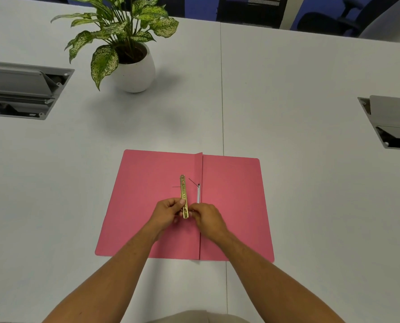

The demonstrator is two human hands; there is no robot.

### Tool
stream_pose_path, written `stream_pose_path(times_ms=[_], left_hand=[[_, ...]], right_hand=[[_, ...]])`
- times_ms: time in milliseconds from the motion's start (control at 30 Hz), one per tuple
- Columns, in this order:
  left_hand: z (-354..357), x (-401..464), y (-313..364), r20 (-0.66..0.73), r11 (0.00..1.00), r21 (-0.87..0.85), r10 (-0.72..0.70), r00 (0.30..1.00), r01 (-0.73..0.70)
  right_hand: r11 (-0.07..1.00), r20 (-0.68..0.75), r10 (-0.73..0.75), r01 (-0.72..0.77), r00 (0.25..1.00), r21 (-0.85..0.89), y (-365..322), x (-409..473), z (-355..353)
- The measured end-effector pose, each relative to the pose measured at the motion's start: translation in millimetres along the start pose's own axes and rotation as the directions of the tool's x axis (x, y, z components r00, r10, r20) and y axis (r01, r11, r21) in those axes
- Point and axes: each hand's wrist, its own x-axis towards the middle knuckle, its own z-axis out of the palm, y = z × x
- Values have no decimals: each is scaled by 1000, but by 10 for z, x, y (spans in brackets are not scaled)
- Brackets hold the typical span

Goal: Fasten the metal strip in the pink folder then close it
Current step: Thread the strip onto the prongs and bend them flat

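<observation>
Both hands meet over the open pink folder (147, 206): the left hand (167, 212) pinches the near end of the gold metal strip (184, 194), and the right hand (206, 217) closes its fingertips on the same end, apparently to line it up with the prongs beside the spine. A potted plant (126, 54) and two cable hatches (24, 89) sit well apart on the white table (299, 113), obstructing nothing.

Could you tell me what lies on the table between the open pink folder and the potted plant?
Nothing: in the head view, the stretch of white table between the pink folder and the potted plant is bare, with only a soft shadow.
</observation>
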Motion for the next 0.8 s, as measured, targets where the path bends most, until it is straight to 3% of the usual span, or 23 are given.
stream_pose_path(times_ms=[800], left_hand=[[91,94,-77,16,1000,-2,17,1000,-17]], right_hand=[[987,-52,31,-22,998,160,127,36,40]])
